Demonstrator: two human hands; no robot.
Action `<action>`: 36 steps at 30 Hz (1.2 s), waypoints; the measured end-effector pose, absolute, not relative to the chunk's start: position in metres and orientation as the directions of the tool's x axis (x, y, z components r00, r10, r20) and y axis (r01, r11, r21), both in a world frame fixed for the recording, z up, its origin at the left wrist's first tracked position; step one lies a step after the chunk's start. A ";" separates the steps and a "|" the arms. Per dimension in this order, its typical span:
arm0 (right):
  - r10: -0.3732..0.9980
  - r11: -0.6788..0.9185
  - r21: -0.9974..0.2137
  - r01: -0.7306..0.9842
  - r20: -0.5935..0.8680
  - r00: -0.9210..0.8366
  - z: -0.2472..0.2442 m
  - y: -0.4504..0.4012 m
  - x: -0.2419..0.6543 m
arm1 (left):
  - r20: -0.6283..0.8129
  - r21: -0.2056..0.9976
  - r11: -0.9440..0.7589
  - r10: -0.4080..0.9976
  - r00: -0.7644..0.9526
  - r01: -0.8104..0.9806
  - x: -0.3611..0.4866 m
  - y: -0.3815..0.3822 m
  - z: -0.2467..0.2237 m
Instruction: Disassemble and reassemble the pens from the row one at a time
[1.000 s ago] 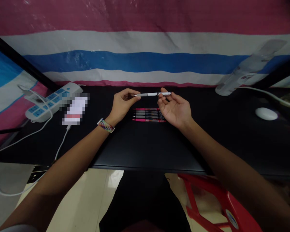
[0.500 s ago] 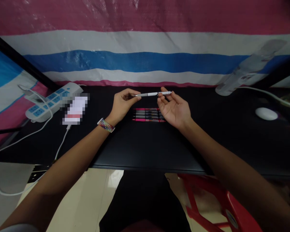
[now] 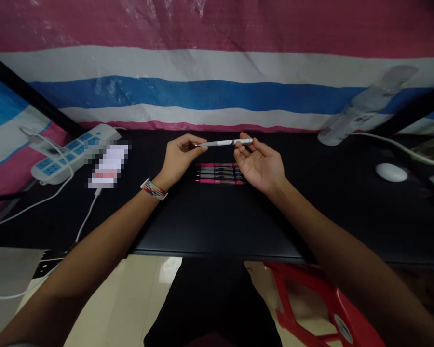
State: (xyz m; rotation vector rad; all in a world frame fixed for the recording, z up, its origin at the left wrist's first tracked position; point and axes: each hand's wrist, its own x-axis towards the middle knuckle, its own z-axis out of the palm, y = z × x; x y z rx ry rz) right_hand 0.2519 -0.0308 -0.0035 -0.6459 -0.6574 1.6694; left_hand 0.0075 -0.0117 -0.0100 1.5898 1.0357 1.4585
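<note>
A white and grey pen (image 3: 224, 142) is held level above the black desk, stretched between my two hands. My left hand (image 3: 181, 156), with a patterned band on its wrist, pinches the tip end between thumb and fingers. The other end rests in the fingers of my right hand (image 3: 262, 166), whose palm is turned up and whose thumb and fingertips close on the pen. Just below the held pen lies a row of several pens (image 3: 219, 173), pink and dark grey, side by side on the desk. My right fingers hide part of their right ends.
To the left are a white power strip (image 3: 75, 154) and a blurred phone (image 3: 109, 166) on a cable. A clear bottle (image 3: 361, 111) and a white mouse (image 3: 391, 172) stand to the right. Striped sheeting (image 3: 217, 94) hangs behind the desk (image 3: 217, 221). A red stool (image 3: 350, 313) is below.
The view has shifted slightly. Both hands keep their hold on the white and grey pen, almost unmoved, and the row of pens stays in place.
</note>
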 end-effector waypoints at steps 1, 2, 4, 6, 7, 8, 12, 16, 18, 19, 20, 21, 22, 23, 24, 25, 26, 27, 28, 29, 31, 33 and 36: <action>0.984 -0.155 -0.741 -0.654 -0.055 -0.172 -0.003 -0.031 0.252 | 0.407 0.909 -0.409 0.913 0.036 0.086 0.007 -0.012 -0.010; 0.985 -0.137 -0.764 -0.630 -0.038 -0.168 -0.001 -0.031 0.253 | 0.409 0.907 -0.411 0.911 0.041 0.087 0.007 -0.011 -0.011; 0.986 -0.096 -0.825 -0.557 -0.002 -0.168 0.001 -0.031 0.255 | 0.423 0.901 -0.425 0.905 0.046 0.088 0.006 -0.010 -0.012; 0.987 -0.042 -0.891 -0.452 0.034 -0.160 0.001 -0.030 0.257 | 0.443 0.890 -0.446 0.895 0.052 0.096 0.005 -0.009 -0.013; 0.988 -0.006 -0.918 -0.396 0.056 -0.145 0.000 -0.029 0.258 | 0.449 0.885 -0.453 0.892 0.058 0.107 0.004 -0.008 -0.013; 0.989 0.040 -0.940 -0.339 0.085 -0.119 -0.002 -0.028 0.259 | 0.452 0.881 -0.457 0.890 0.067 0.122 0.003 -0.008 -0.013; 0.962 0.269 -0.961 -0.060 0.272 -0.038 -0.014 -0.019 0.264 | 0.466 0.846 -0.485 0.875 0.134 0.222 0.001 -0.009 -0.012; 0.924 0.382 -0.888 0.257 0.372 -0.086 -0.019 -0.017 0.268 | 0.508 0.728 -0.555 0.831 0.226 0.403 0.001 -0.016 -0.008; 0.917 0.397 -0.836 0.377 0.378 -0.127 -0.018 -0.018 0.269 | 0.502 0.669 -0.566 0.822 0.269 0.481 0.001 -0.018 -0.007; 0.912 0.408 -0.809 0.423 0.381 -0.151 -0.018 -0.019 0.269 | 0.492 0.646 -0.563 0.824 0.282 0.515 0.001 -0.018 -0.007; 0.907 0.420 -0.781 0.462 0.383 -0.177 -0.018 -0.020 0.269 | 0.479 0.625 -0.555 0.828 0.292 0.550 0.000 -0.018 -0.007; 0.901 0.433 -0.751 0.499 0.384 -0.204 -0.018 -0.021 0.269 | 0.463 0.605 -0.544 0.834 0.299 0.581 0.000 -0.017 -0.008; 0.895 0.445 -0.719 0.534 0.382 -0.231 -0.018 -0.021 0.269 | 0.447 0.589 -0.534 0.841 0.306 0.607 -0.001 -0.017 -0.008; 0.888 0.457 -0.686 0.566 0.380 -0.258 -0.018 -0.022 0.269 | 0.432 0.576 -0.526 0.846 0.313 0.626 -0.001 -0.016 -0.009; 0.882 0.469 -0.654 0.594 0.379 -0.279 -0.018 -0.022 0.269 | 0.419 0.565 -0.521 0.849 0.321 0.640 -0.002 -0.015 -0.010; 0.877 0.478 -0.627 0.615 0.379 -0.296 -0.018 -0.022 0.269 | 0.409 0.554 -0.520 0.850 0.331 0.650 -0.002 -0.014 -0.011; 0.872 0.487 -0.608 0.627 0.379 -0.309 -0.019 -0.022 0.269 | 0.403 0.546 -0.521 0.850 0.340 0.656 -0.002 -0.014 -0.011; 0.868 0.494 -0.597 0.633 0.381 -0.319 -0.019 -0.022 0.269 | 0.399 0.538 -0.523 0.849 0.348 0.661 -0.002 -0.013 -0.012; 0.865 0.500 -0.591 0.634 0.383 -0.325 -0.020 -0.022 0.269 | 0.396 0.532 -0.526 0.847 0.354 0.663 -0.002 -0.013 -0.012; 0.862 0.505 -0.586 0.634 0.385 -0.330 -0.020 -0.022 0.269 | 0.394 0.528 -0.528 0.846 0.359 0.665 -0.002 -0.014 -0.011; 0.856 0.515 -0.578 0.633 0.389 -0.341 -0.021 -0.022 0.269 | 0.387 0.526 -0.525 0.848 0.361 0.670 -0.001 -0.015 -0.010; 0.849 0.525 -0.566 0.635 0.397 -0.348 -0.022 -0.023 0.269 | 0.377 0.526 -0.513 0.855 0.356 0.678 0.000 -0.016 -0.009; 0.827 0.554 -0.545 0.629 0.448 -0.339 -0.020 -0.027 0.268 | 0.365 0.531 -0.500 0.864 0.348 0.684 0.001 -0.017 -0.009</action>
